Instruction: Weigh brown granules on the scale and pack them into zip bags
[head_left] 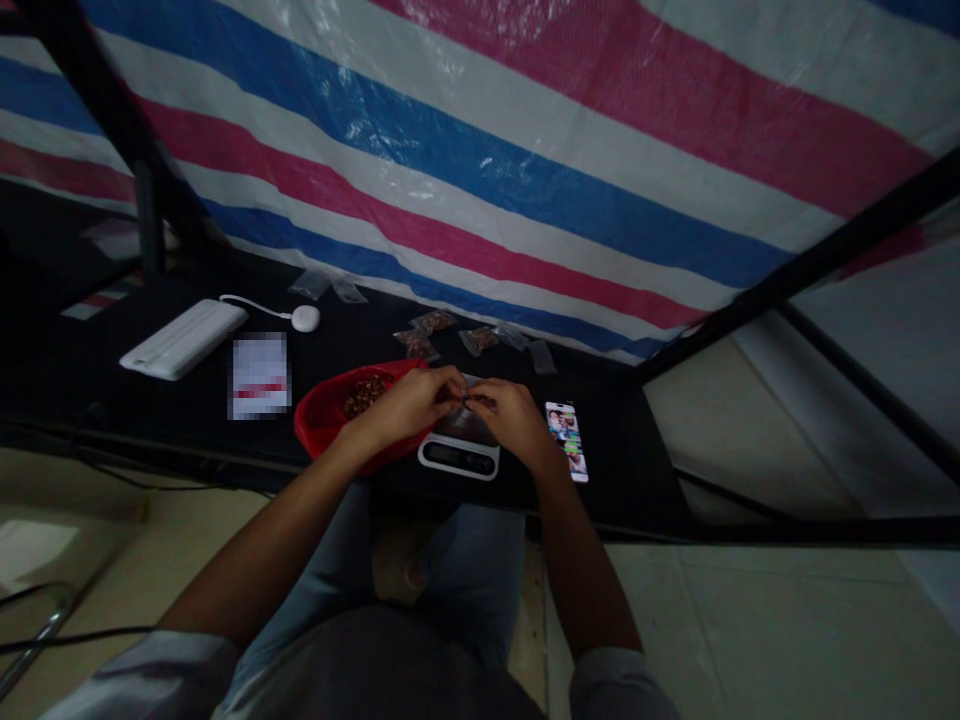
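Note:
Over a white digital scale (458, 456) with a metal top, my two hands meet with their fingers pinched. Between them is a small clear plastic bag (481, 401) with brown bits in it, partly hidden by the fingers. My left hand (420, 398) grips its left side, the forearm passing over a red bag (319, 412). That red bag lies spread at the scale's left, with a heap of brown dried pieces (365, 393) in it. My right hand (514, 415) is closed on the small bag's right side.
Behind the scale lie filled small bags (480, 340) and bare clear bags (309, 284). A lit phone (568, 440) rests on the right. On the left are a white power bank (184, 338), a cabled white disc (305, 318) and a blurred card (259, 375). Striped sheeting (420, 160) hangs behind.

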